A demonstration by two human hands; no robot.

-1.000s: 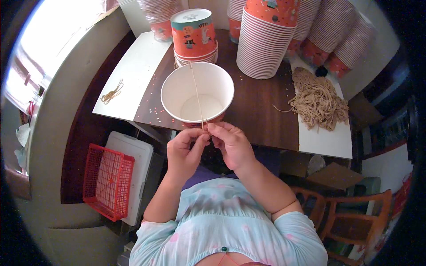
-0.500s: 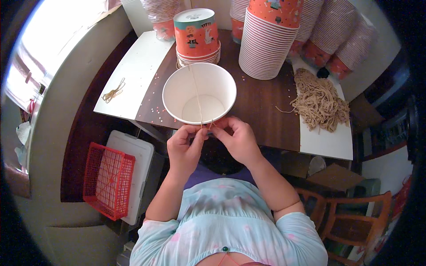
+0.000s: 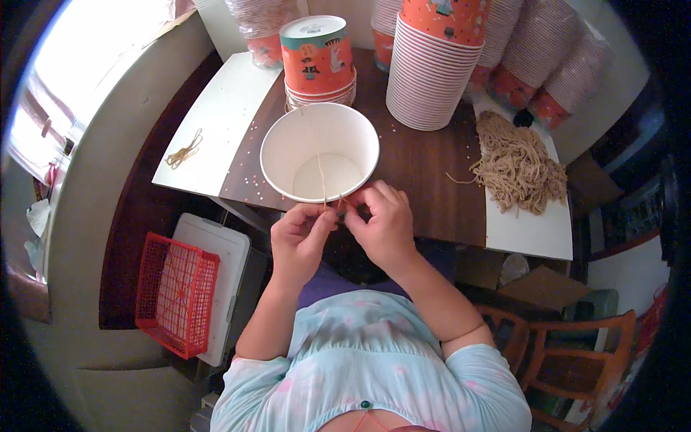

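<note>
A white paper bowl (image 3: 317, 137) stands open at the near edge of the dark wooden table (image 3: 425, 180). A thin tan string (image 3: 322, 180) runs down its inner wall toward its near rim. My left hand (image 3: 299, 241) and my right hand (image 3: 381, 223) meet at that near rim, fingertips pinched together on the string's end. The exact grip between the fingers is hidden.
Tall stacks of orange-printed paper bowls (image 3: 432, 65) stand behind, plus a short stack with a lid (image 3: 317, 57). A heap of tan strings (image 3: 515, 162) lies on a white sheet at right. A few strings (image 3: 185, 150) lie at left. A red basket (image 3: 175, 291) sits on the floor.
Both hands have stayed at the bowl's near rim, with the fingers shifting slightly on the string. The bowl has not moved noticeably.
</note>
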